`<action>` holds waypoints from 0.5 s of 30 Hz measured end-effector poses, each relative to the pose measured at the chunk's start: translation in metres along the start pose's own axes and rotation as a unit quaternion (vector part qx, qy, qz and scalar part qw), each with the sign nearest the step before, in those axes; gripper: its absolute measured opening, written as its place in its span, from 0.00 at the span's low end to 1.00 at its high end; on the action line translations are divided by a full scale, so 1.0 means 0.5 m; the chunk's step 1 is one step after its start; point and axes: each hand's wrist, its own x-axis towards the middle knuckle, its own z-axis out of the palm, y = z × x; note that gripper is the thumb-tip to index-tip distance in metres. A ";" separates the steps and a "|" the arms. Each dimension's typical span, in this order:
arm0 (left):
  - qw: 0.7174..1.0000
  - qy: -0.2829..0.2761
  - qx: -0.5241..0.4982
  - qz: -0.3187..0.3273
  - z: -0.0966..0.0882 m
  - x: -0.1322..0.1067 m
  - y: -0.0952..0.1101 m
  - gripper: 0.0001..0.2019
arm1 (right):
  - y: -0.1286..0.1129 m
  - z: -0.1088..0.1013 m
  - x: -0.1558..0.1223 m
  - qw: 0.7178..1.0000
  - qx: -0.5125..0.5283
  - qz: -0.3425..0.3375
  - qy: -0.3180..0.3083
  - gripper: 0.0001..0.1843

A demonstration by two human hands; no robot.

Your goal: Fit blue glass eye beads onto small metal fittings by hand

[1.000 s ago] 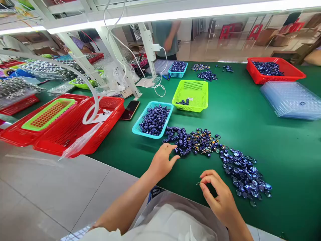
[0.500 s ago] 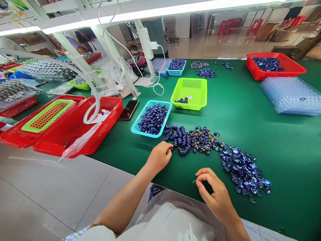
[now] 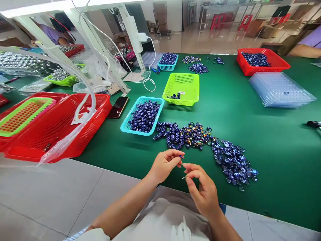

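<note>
Near the table's front edge, my left hand [image 3: 164, 165] pinches a small dark blue bead [image 3: 181, 156] between thumb and fingertips. My right hand [image 3: 202, 185] is just beside it, fingertips almost meeting the left ones. Its thumb and finger close on a tiny shiny piece [image 3: 184, 177], too small to make out. Beyond my hands lies a row of strung-looking dark blue beads [image 3: 173, 135]. Next to it is a heap of mixed blue and gold-coloured small pieces [image 3: 197, 134]. Flat glossy blue stones [image 3: 233, 162] spread out to the right of my right hand.
A light-blue basket [image 3: 124, 129] full of dark beads and a lime-green basket [image 3: 195, 88] stand behind. Red baskets [image 3: 82, 147] and a phone [image 3: 117, 107] are at left. Clear trays [image 3: 281, 90] and a red basket [image 3: 278, 60] sit right. Another person's arm [image 3: 301, 50] shows at far right.
My left hand has come from the bead row toward my body and right, now with a blue bead in its pinch. My right hand has moved left to meet it. The view has shifted.
</note>
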 end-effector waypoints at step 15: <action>0.984 -0.073 -0.141 -0.084 0.039 -0.006 -0.030 0.15 | -0.004 -0.016 -0.009 0.991 -0.115 -0.019 0.060 0.07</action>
